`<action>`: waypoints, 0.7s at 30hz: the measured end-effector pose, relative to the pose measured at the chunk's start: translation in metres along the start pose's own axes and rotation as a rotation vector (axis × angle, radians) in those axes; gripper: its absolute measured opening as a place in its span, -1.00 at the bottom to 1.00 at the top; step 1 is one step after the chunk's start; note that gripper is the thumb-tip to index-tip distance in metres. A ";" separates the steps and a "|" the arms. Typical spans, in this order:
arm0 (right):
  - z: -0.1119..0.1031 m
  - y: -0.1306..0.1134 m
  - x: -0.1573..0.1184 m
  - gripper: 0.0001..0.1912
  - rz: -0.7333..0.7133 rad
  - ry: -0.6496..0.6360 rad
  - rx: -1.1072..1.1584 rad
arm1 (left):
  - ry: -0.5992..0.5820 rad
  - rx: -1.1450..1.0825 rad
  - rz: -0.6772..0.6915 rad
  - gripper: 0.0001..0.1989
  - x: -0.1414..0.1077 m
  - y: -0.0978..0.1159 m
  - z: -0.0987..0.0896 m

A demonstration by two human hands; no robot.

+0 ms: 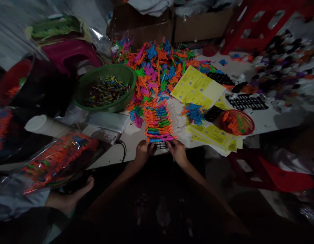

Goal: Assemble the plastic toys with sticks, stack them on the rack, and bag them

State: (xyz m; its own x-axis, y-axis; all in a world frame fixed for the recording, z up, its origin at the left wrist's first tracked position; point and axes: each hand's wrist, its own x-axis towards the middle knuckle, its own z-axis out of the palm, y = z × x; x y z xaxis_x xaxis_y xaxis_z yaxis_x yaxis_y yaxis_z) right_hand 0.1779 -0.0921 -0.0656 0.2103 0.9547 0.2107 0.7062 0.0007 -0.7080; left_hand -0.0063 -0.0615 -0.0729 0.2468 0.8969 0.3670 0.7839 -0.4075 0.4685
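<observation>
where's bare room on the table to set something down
Small bare patches of table lie between the black cable and the coloured rows, and between those rows and the blue pile. Behind, heaped coloured pieces leave little room.

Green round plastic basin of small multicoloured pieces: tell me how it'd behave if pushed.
The green round plastic basin would probably slide before tipping, since it looks much wider than tall. Its small multicoloured pieces lie loosely piled, so they may shift. Its outline curves smoothly, suggesting it is fairly stiff.
</observation>
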 end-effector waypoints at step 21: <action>0.008 -0.001 0.004 -0.82 0.036 -0.084 -0.092 | -0.126 0.052 -0.117 -0.75 0.009 0.007 0.001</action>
State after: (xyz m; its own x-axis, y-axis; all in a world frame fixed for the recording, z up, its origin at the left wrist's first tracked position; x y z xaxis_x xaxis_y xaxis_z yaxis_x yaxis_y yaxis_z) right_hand 0.1725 -0.0858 -0.0692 0.1823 0.9751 0.1262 0.7590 -0.0579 -0.6485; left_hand 0.0016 -0.0563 -0.0676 0.2187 0.9534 0.2076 0.8391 -0.2924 0.4587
